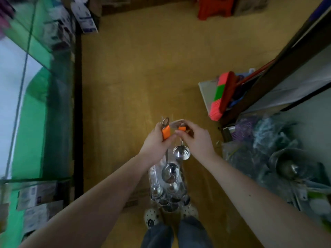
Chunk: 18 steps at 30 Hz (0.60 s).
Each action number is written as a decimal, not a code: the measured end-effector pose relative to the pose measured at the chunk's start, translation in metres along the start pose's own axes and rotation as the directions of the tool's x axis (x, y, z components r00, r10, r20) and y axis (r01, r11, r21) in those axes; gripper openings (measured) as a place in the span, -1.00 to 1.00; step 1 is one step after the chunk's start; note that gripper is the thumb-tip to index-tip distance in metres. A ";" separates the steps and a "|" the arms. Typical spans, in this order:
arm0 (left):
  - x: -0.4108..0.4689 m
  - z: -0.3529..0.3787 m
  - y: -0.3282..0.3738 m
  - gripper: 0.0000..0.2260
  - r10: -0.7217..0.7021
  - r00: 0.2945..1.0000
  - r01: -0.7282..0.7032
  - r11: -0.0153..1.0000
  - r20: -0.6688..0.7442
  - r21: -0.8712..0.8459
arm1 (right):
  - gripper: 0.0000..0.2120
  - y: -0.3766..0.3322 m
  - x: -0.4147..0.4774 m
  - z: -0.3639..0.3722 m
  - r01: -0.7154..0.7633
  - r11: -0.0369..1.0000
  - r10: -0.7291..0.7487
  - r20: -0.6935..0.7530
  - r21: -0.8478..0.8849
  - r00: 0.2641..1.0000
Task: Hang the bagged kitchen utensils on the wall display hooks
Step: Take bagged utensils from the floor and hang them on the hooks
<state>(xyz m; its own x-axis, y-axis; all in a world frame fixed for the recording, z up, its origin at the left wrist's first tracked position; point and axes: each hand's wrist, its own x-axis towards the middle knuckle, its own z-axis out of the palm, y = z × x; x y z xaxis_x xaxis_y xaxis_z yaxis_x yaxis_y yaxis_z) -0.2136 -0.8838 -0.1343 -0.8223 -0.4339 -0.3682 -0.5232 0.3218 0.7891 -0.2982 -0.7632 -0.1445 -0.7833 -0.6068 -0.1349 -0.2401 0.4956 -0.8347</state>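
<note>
Bagged kitchen utensils (168, 192): a bunch of steel ladles in clear plastic, held in mid-air over the floor (143, 68), in front of the person's body and above their spotted shoes (151, 216); no hook in view. Left hand (157, 140): fingers curled round one orange handle (166, 133), whose metal hanging loop sticks out above the fist. Right hand (195, 140): fingers pinching a second orange handle (182, 129), just beside the first, with crumpled clear plastic at its top end. Small ladle bowl (181, 153): hangs below the right hand; larger ladle bowl (170, 172): hangs lower, under the left hand; further bowls cluster at the bottom of the bunch, count not readable. Glass display case (35, 86): green-tinted, at the left, boxed goods inside, blurred. Broom head (222, 97): pink and green bristles, leaning at the right against a dark shelf frame. Metal bowl (288, 167): lower right, among bagged goods too blurred to name. Red stool (215, 8): far end of the floor. Cardboard box (86, 17): upper left, tilted.
</note>
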 end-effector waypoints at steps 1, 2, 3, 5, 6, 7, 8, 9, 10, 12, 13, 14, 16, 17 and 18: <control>-0.005 -0.009 0.021 -0.79 0.029 1.000 -0.029 0.999 -0.009 0.016 | -0.71 -0.015 -0.002 -0.016 0.020 1.000 -0.020 -0.018 0.009 1.000; -0.011 -0.018 0.043 -0.79 0.062 0.998 -0.062 0.998 -0.011 0.008 | -0.70 -0.029 -0.005 -0.032 0.044 0.999 -0.043 -0.037 0.023 0.998; -0.017 -0.025 0.065 -0.78 0.093 0.996 -0.093 0.996 0.000 -0.016 | -0.67 -0.045 -0.010 -0.049 0.061 0.998 -0.058 -0.064 0.036 0.996; -0.028 -0.038 0.103 -0.71 0.152 0.988 -0.149 0.986 0.034 -0.073 | -0.63 -0.071 -0.020 -0.079 0.082 0.994 -0.074 -0.113 0.066 0.991; -0.034 -0.043 0.121 -0.69 0.187 0.981 -0.182 0.978 0.045 -0.098 | -0.65 -0.083 -0.025 -0.093 0.101 0.992 -0.089 -0.139 0.079 0.986; -0.040 -0.047 0.137 -0.70 0.222 0.974 -0.215 0.968 0.043 -0.129 | -0.71 -0.094 -0.031 -0.105 0.118 0.989 -0.103 -0.168 0.084 0.980; -0.047 -0.049 0.152 -0.74 0.265 0.964 -0.257 0.952 0.032 -0.165 | -0.78 -0.103 -0.037 -0.117 0.129 0.988 -0.110 -0.193 0.089 0.975; -0.055 -0.050 0.166 -0.76 0.309 0.951 -0.300 0.933 0.015 -0.197 | -0.87 -0.112 -0.044 -0.126 0.123 0.988 -0.100 -0.217 0.095 0.971; -0.062 -0.050 0.180 -0.77 0.348 0.938 -0.339 0.914 0.000 -0.221 | -0.92 -0.119 -0.051 -0.135 0.111 0.988 -0.082 -0.249 0.104 0.965; -0.078 -0.051 0.204 -0.78 0.407 0.913 -0.390 0.881 0.011 -0.267 | -0.87 -0.133 -0.067 -0.149 0.084 0.988 -0.036 -0.333 0.131 0.942; -0.084 -0.053 0.214 -0.78 0.428 0.903 -0.400 0.868 0.034 -0.295 | -0.84 -0.140 -0.076 -0.155 0.070 0.986 -0.010 -0.374 0.148 0.927; -0.090 -0.055 0.224 -0.80 0.447 0.893 -0.405 0.853 0.060 -0.330 | -0.82 -0.146 -0.085 -0.162 0.067 0.984 0.007 -0.407 0.168 0.913; -0.100 -0.064 0.242 -0.88 0.492 0.864 -0.425 0.827 0.106 -0.368 | -0.81 -0.163 -0.107 -0.175 0.065 0.979 0.034 -0.472 0.192 0.881; -0.105 -0.068 0.251 -0.90 0.528 0.841 -0.448 0.805 0.123 -0.389 | -0.81 -0.173 -0.119 -0.180 0.073 0.978 0.038 -0.513 0.195 0.858; -0.112 -0.071 0.259 -0.90 0.565 0.814 -0.467 0.777 0.138 -0.423 | -0.81 -0.182 -0.131 -0.184 0.092 0.977 0.030 -0.554 0.191 0.832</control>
<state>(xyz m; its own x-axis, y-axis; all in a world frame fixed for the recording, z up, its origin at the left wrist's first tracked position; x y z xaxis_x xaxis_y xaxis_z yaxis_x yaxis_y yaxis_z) -0.2410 -0.8114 0.1468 -0.9954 -0.0548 0.0780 0.0725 0.0967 0.9927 -0.2575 -0.6597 0.1231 -0.9766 -0.1451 0.1586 -0.1971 0.3101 -0.9301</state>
